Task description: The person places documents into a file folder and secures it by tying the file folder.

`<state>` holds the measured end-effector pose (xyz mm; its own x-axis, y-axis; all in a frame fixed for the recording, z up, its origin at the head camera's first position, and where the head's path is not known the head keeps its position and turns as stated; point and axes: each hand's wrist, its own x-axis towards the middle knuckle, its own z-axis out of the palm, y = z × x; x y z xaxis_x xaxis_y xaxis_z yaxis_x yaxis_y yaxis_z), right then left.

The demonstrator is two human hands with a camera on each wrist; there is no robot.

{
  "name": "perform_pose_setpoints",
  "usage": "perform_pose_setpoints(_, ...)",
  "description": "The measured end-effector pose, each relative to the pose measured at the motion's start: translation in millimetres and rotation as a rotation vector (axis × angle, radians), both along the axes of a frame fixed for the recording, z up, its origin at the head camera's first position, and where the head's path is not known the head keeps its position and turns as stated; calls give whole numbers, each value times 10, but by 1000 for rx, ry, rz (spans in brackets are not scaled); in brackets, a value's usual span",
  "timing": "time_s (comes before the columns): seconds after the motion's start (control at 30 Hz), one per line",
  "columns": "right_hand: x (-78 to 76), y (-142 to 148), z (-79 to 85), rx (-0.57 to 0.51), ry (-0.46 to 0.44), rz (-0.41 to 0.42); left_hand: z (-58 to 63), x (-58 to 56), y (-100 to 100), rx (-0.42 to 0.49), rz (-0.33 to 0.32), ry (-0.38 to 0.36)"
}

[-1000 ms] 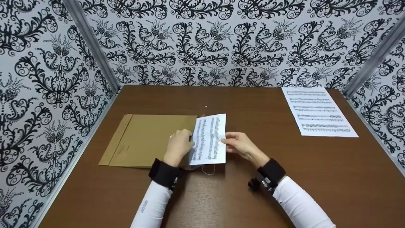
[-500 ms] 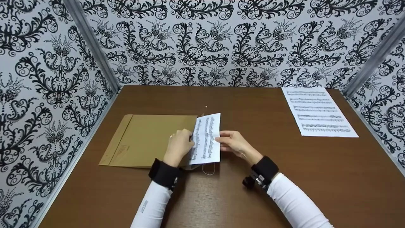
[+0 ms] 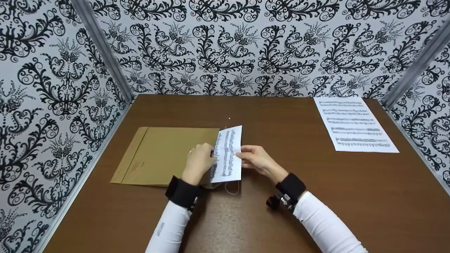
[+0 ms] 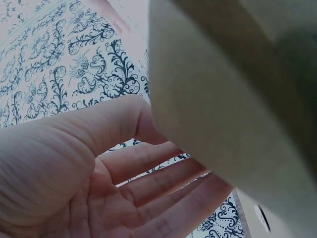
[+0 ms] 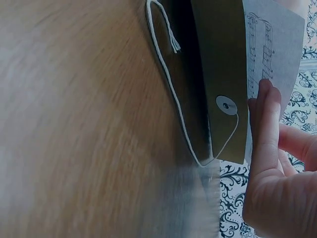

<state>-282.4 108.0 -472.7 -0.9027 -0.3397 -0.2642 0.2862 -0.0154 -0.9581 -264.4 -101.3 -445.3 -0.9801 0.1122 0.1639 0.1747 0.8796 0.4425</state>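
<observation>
A brown paper envelope (image 3: pixel 172 149) lies on the table, its mouth to the right. Sheet music (image 3: pixel 229 153) sticks partly out of that mouth, its left part hidden inside. My left hand (image 3: pixel 199 160) pinches the upper edge of the envelope's mouth between thumb and fingers; the left wrist view shows the brown paper (image 4: pixel 208 109) lifted at the fingertips. My right hand (image 3: pixel 258 160) pinches the right edge of the sheet music, thumb on top. In the right wrist view, a white string (image 5: pixel 171 89) hangs from a round button (image 5: pixel 227 105) on the envelope's flap (image 5: pixel 218 44).
Another sheet of music (image 3: pixel 355 124) lies flat at the back right of the brown table (image 3: pixel 302 123). Patterned wall panels (image 3: pixel 232 45) enclose the table at the back and both sides.
My right hand has moved left, pushing the sheet music further into the envelope, so less of it shows. The left hand and the envelope have stayed nearly still.
</observation>
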Motion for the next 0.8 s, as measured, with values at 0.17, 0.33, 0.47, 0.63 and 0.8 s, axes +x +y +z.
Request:
perform_pose_setpoints(0.17,-15,-37,-39,5,-4,6,4,5,1,-5,2,0)
perform_pose_setpoints(0.33,-16,-81,-40,19,-9,6,94,68,24,-14,6,-20)
perform_pose_setpoints(0.47,-16,-106,-28,27,-8,3,101,75,29,-27,7,-19)
perform_pose_setpoints(0.63,-2,-119,0,32,-7,-2,80,66,29,-33,4,-16)
perform_pose_setpoints(0.8,4,-143,19,34,-3,-3,62,67,20,-22,-7,8)
